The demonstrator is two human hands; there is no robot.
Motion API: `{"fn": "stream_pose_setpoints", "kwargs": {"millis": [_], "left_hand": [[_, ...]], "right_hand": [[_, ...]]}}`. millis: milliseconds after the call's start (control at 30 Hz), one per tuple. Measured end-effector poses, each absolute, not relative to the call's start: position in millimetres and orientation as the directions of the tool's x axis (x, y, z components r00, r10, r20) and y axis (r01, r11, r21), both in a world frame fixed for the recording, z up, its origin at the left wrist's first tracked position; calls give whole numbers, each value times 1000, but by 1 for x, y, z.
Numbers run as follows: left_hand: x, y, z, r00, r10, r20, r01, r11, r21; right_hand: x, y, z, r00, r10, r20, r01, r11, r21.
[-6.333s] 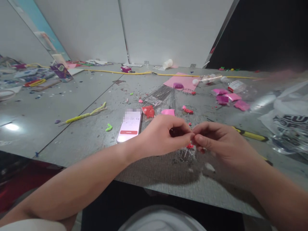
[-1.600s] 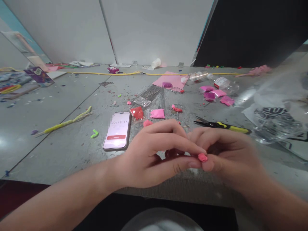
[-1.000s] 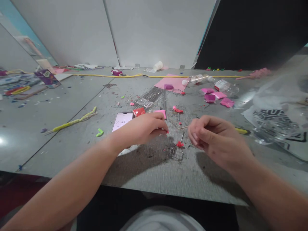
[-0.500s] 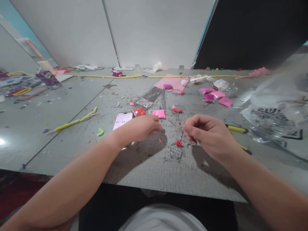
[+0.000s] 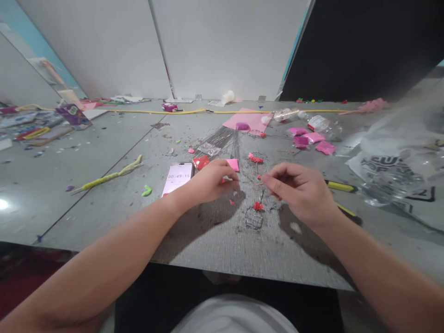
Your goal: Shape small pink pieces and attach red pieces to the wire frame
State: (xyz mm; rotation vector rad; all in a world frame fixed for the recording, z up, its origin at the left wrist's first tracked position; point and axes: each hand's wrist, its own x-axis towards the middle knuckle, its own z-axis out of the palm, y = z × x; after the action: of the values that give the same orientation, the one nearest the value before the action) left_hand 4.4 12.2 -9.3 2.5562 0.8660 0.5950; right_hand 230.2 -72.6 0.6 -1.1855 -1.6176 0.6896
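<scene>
Wire frame (image 5: 254, 218) w/ a red clay bit (image 5: 257, 206) on top sits on the grey table (image 5: 215, 240) at frame centre, just below and between both hands; its long axis runs roughly up-down in the picture. Right hand (image 5: 298, 192) is nearer, just up-right of it, fingers curled, thumb & forefinger pinching a thin stick (image 5: 259, 183) pointing left; left hand (image 5: 210, 181) lies up-left, fingers bent down onto small pink bits by the phone (image 5: 176, 177); can't tell if it grips any.

Two hands are seen, one left hand (image 5: 208, 182) and one right hand (image 5: 298, 192). One phone (image 5: 176, 177), one wire piece with red clay (image 5: 255, 213) and one yellow-handled tool (image 5: 342, 186) are counted. Four pink packets (image 5: 308, 138) are grouped beyond.
</scene>
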Motion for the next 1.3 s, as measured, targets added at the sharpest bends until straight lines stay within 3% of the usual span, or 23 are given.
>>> {"fn": "stream_pose_setpoints", "kwargs": {"millis": [100,167,233,367,733,1300], "left_hand": [[6,4,2,677,704,215,370,-578,727],[8,-4,8,696,708,119,305,-440,845],[9,-10,11,729,681,69,238,-347,907],[9,-16,11,743,668,38,207,-283,936],[9,-16,8,746,664,52,168,-264,950],[11,-17,10,692,722,23,219,-239,946]], "right_hand": [[227,-74,-1,-189,772,606,557,593,-581],[225,-75,-4,-307,678,668,573,692,-439],[224,-75,-7,-369,632,682,561,736,-378],[224,-76,-10,-398,602,692,542,763,-352],[224,-77,-6,-407,642,650,585,729,-355],[229,-75,-8,-413,593,692,580,756,-302]]}}
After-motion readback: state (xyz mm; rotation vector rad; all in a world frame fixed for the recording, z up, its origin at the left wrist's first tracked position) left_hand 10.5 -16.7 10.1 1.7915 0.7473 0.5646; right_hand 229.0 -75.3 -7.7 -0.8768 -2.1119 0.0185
